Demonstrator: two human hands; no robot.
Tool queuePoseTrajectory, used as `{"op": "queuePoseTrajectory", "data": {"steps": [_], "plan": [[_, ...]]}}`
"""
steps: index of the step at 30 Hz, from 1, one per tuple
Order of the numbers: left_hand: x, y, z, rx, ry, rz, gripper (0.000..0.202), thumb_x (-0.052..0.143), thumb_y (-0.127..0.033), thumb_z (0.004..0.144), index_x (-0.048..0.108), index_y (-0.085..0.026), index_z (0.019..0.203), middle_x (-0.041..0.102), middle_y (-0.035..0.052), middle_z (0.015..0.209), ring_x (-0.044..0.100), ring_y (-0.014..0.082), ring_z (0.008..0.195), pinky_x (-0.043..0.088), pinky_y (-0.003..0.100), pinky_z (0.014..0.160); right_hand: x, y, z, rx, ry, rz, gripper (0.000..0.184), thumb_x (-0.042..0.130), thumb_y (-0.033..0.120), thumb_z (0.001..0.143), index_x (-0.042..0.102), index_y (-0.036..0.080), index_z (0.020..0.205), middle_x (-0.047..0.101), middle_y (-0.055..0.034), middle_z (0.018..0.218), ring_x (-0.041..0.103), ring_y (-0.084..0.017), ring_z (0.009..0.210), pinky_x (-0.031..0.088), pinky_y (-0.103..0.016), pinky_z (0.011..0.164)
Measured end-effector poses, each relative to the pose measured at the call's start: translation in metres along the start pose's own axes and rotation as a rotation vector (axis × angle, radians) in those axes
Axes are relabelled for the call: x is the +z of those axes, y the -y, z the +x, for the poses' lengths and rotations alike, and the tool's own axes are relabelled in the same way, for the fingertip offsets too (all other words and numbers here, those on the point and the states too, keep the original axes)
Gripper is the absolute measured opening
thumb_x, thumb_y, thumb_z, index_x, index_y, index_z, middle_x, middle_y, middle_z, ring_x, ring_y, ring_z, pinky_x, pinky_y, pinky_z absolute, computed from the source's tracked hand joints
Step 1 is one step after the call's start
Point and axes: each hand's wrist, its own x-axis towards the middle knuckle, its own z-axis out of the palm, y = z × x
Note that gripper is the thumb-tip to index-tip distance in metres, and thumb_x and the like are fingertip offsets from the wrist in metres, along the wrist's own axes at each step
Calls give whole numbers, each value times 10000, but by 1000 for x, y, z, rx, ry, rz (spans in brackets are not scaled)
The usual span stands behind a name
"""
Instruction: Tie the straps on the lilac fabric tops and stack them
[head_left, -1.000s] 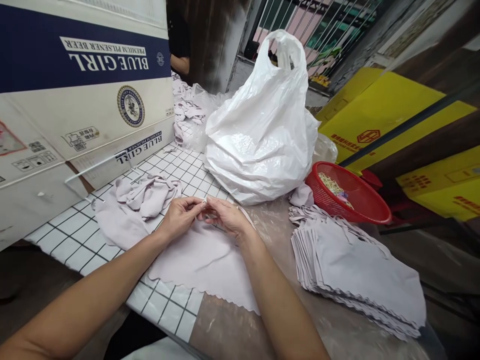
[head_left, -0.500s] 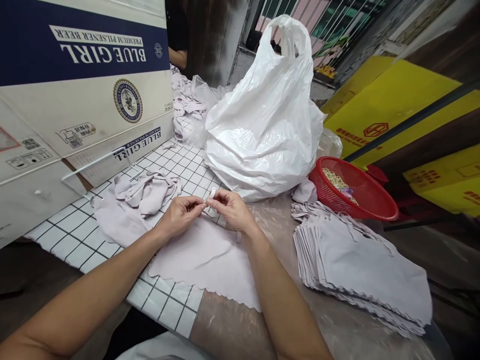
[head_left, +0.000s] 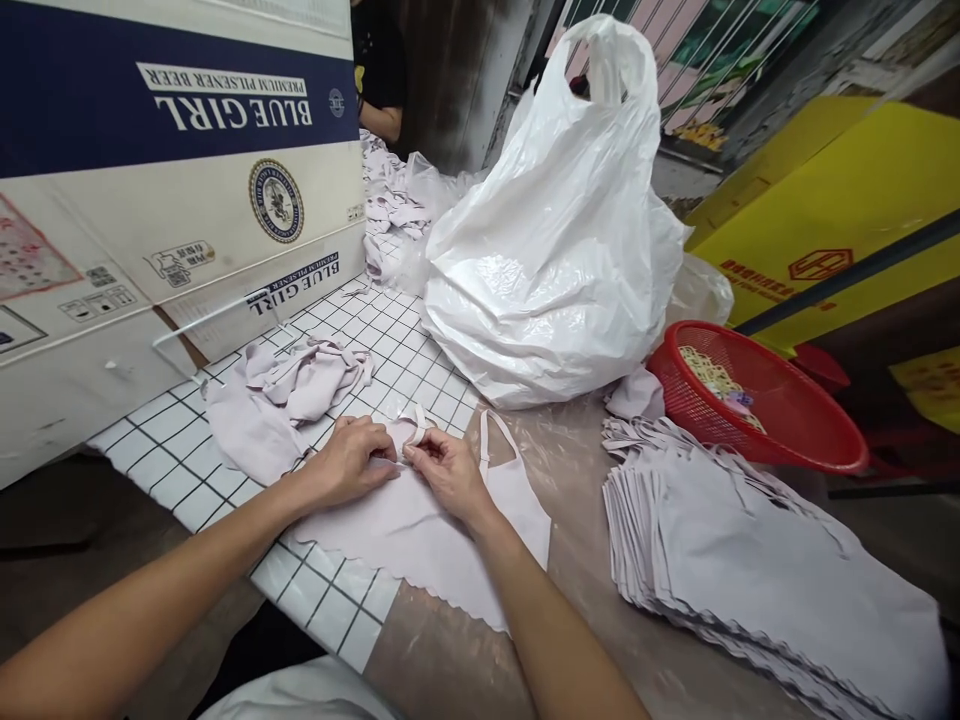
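Observation:
A pale lilac camisole top with a scalloped hem lies flat in front of me. One of its thin straps loops up on the right, beyond my right hand. My right hand is closed in a pinch on the other shoulder strap by the top edge. Just left of it, my left hand has its fingers curled on the camisole's upper edge; its fingertips are partly hidden. A crumpled heap of the same fabric rests beyond my left hand.
A neat stack of lilac garments lies at right, below a red basket holding small pale pieces. Behind stands a white plastic bag. A large beer carton walls off the left. A person's arm shows at the back.
My hands have come slightly nearer and apart, down to the camisole's top edge. The right strap and side now lie spread out in view. The camera view has shifted left.

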Motion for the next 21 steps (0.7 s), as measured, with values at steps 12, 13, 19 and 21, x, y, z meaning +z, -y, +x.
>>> {"op": "queuePoseTrajectory", "data": {"steps": [12, 13, 19, 21], "plan": [[1, 3, 0, -14, -9, -81, 147, 616, -294, 792, 635, -189, 691, 610, 4, 660, 552, 193, 758, 340, 364, 839, 9, -3, -4, -132, -54, -228, 249, 660, 331, 820, 554, 208, 631, 472, 9, 716, 448, -151, 672, 365, -292, 640], [1, 3, 0, -12, -8, -84, 151, 617, -297, 793, 631, -190, 688, 607, 2, 652, 550, 192, 752, 339, 363, 837, 9, -3, -4, -131, -57, -233, 254, 658, 330, 820, 543, 209, 628, 469, 10, 715, 445, -150, 667, 365, -292, 637], [-1, 2, 1, 3, -11, -101, 161, 619, -281, 794, 600, -190, 662, 618, -8, 637, 544, 181, 736, 343, 357, 833, 8, 0, -3, -116, -72, -252, 261, 642, 319, 817, 510, 212, 619, 469, 12, 719, 437, -141, 642, 368, -289, 628], [-1, 2, 0, 10, -22, -109, 173, 626, -280, 790, 589, -190, 647, 626, -8, 637, 540, 178, 728, 348, 356, 827, 9, 1, -3, -106, -85, -250, 260, 637, 323, 818, 512, 212, 619, 473, 10, 724, 437, -139, 638, 370, -288, 621]]}}
